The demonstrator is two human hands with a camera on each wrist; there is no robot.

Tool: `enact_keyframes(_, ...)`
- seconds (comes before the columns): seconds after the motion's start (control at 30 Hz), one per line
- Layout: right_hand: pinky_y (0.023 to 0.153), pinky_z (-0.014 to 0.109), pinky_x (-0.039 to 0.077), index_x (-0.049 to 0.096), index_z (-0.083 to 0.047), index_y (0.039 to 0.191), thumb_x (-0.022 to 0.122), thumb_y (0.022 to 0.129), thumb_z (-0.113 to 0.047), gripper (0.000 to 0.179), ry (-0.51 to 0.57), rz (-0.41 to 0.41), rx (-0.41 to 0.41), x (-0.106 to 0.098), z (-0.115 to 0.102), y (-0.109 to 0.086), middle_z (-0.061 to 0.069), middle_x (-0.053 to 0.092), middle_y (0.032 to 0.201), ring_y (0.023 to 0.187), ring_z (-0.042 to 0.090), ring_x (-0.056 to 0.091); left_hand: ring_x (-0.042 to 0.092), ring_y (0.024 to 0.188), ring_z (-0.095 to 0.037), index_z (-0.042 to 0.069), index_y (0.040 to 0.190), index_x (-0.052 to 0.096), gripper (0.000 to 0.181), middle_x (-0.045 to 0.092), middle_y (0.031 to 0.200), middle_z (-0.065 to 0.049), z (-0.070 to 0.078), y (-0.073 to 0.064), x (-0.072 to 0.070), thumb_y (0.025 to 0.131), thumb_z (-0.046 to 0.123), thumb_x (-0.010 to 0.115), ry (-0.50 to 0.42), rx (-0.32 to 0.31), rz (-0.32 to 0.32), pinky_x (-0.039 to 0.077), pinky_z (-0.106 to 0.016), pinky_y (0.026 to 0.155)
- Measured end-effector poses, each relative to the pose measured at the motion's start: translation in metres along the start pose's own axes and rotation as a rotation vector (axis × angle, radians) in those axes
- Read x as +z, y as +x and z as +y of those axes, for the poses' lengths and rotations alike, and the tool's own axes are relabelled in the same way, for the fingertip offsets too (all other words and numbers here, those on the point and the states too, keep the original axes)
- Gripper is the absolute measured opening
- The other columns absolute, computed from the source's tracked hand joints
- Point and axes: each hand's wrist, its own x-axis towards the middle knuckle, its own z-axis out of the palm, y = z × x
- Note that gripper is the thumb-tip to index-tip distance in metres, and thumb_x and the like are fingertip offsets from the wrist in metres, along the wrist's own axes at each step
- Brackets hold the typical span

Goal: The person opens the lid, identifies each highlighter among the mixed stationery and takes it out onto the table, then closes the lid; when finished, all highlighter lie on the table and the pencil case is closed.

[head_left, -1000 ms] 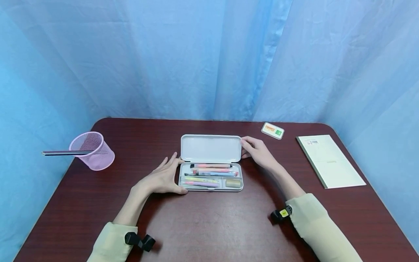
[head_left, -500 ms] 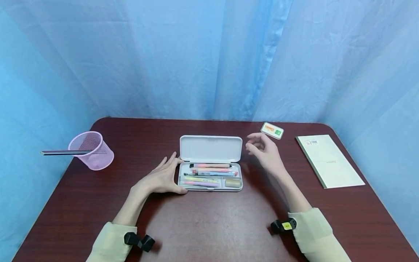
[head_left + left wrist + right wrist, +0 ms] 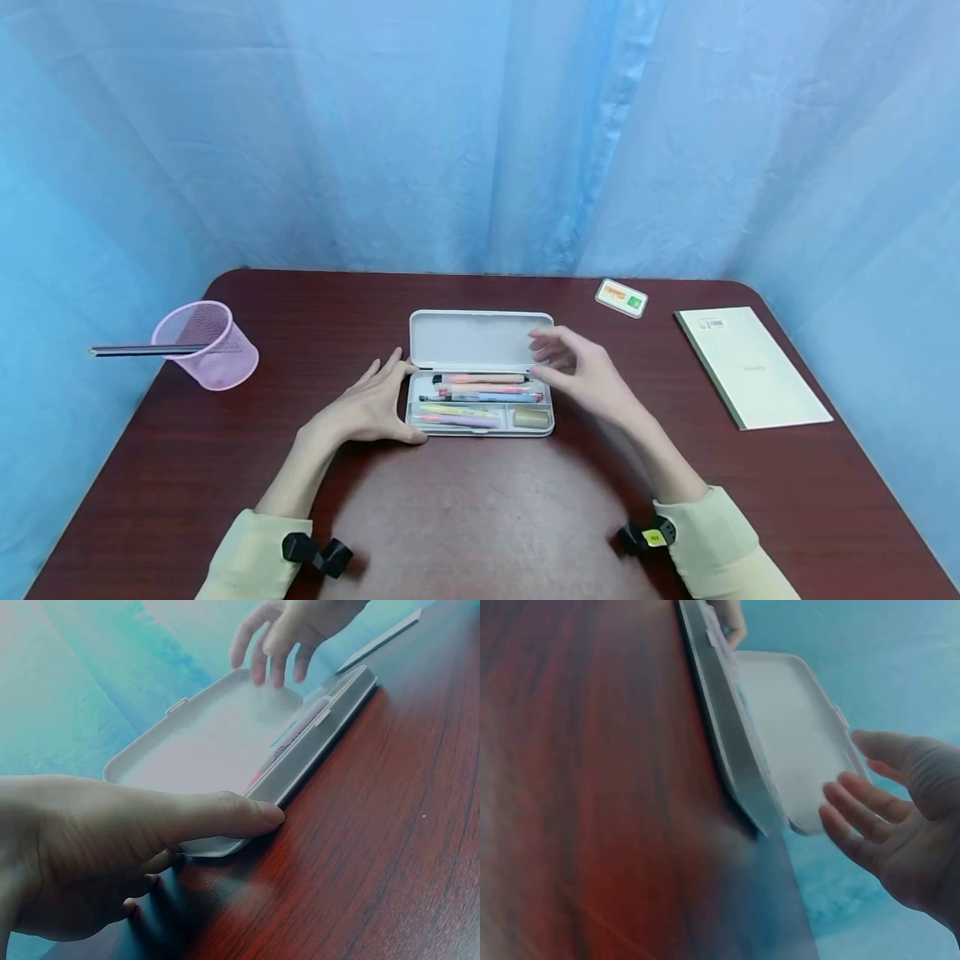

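A white pencil case lies with its lid raised at the middle of the table. Several pens fill its back compartment. Pastel markers and a small khaki block sit in front. My left hand rests against the case's left end, thumb at the front corner, fingers spread toward the hinge. In the left wrist view its thumb lies straight along the edge. Over the right part of the case hovers my right hand, its fingers loosely bent, with nothing in them; the right wrist view shows its palm.
A pink mesh pen holder at the left has dark pencils sticking out over its rim. A small white card-like item lies at the back right. Farther right is a pale notebook. Blue curtains hang behind the table.
My right hand has let go of the lid's right edge, drawn away to the right, then come left over the case. My left hand has stayed in place.
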Motion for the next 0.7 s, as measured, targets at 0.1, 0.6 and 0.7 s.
enact_keyframes(0.1, 0.092, 0.04, 0.06, 0.061, -0.016, 0.14, 0.078, 0.092, -0.015, 0.05, -0.081, -0.084, -0.023, 0.009, -0.003, 0.0, 0.007, 0.071, 0.128, 0.109, 0.023, 0.071, 0.012, 0.159, -0.048, 0.01, 0.146, 0.041, 0.096, 0.012, 0.171, -0.027, -0.001, 0.0, 0.0, 0.072, 0.045, 0.089, -0.003, 0.006, 0.002, 0.018, -0.06, 0.13)
enact_keyframes(0.6, 0.106, 0.047, 0.052, 0.062, -0.017, 0.141, 0.078, 0.092, -0.019, 0.052, -0.299, -0.194, -0.076, 0.029, -0.011, -0.002, 0.003, 0.066, 0.137, 0.126, 0.02, 0.061, 0.014, 0.158, -0.05, 0.011, 0.146, 0.041, 0.097, 0.013, 0.172, -0.025, -0.002, -0.001, 0.0, 0.07, 0.047, 0.09, 0.0, -0.011, 0.008, 0.023, -0.062, 0.127)
enact_keyframes(0.7, 0.105, 0.048, 0.051, 0.063, -0.016, 0.141, 0.078, 0.092, -0.019, 0.051, -0.34, -0.194, -0.098, 0.031, -0.013, -0.003, 0.005, 0.066, 0.134, 0.125, 0.022, 0.059, 0.014, 0.158, -0.05, 0.011, 0.145, 0.041, 0.097, 0.013, 0.171, -0.026, -0.002, -0.001, 0.0, 0.07, 0.047, 0.09, 0.001, -0.01, 0.009, 0.023, -0.062, 0.127)
